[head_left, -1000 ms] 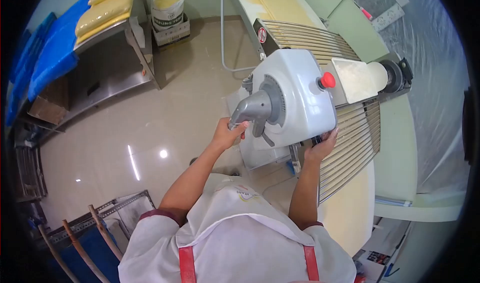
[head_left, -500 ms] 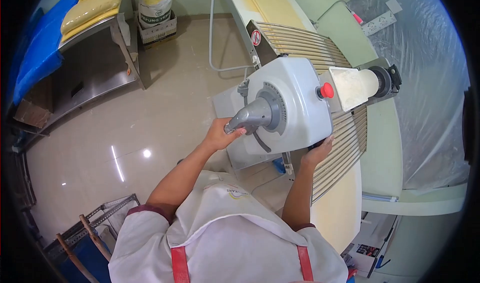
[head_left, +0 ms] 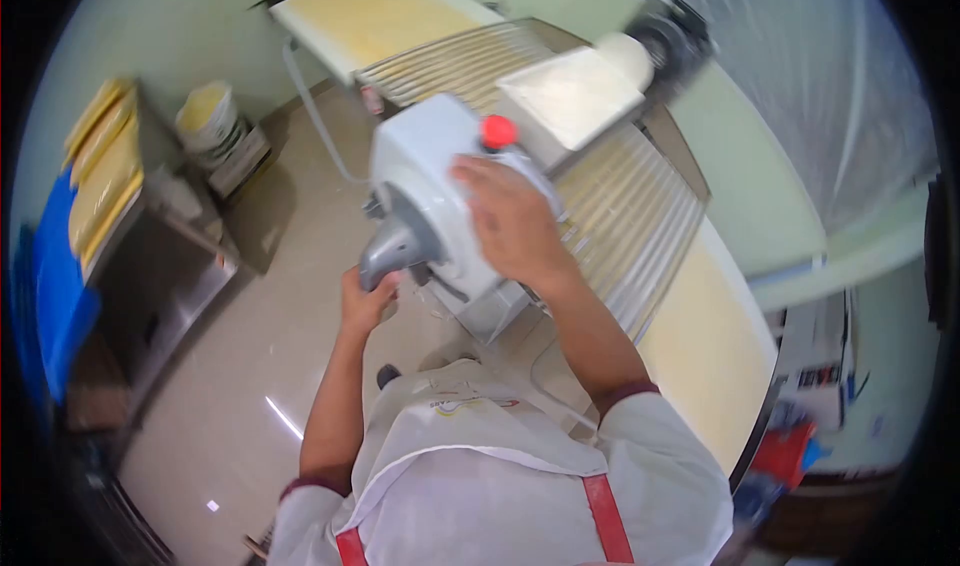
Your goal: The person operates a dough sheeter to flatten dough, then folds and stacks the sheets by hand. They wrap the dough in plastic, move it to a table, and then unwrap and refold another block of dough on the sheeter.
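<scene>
A dough sheeter with a white housing [head_left: 425, 141] stands in front of me. My left hand [head_left: 364, 301] is wrapped round the end of its grey lever handle [head_left: 393, 248], which juts from a dial on the housing's side. Over the housing's top is my right hand [head_left: 515, 221], slightly blurred, its fingers stretched out and holding nothing. Those fingertips are just below the red push button [head_left: 497, 132]. Beyond the button, a metal tray of white flour [head_left: 572, 98] sits across the machine, above the wire guard [head_left: 630, 201].
Pale conveyor belts extend to the far left [head_left: 375, 11] and near right [head_left: 700, 361]. At left, a steel table [head_left: 190, 286] bears yellow wrapped slabs [head_left: 105, 171] and blue plastic [head_left: 60, 276]. A white sack [head_left: 208, 121] stands near the wall. Clear plastic sheeting [head_left: 790, 76] hangs at right.
My right hand has moved from under the housing's near side up over its top, close to the red button. My left hand stays on the lever handle. The view has turned.
</scene>
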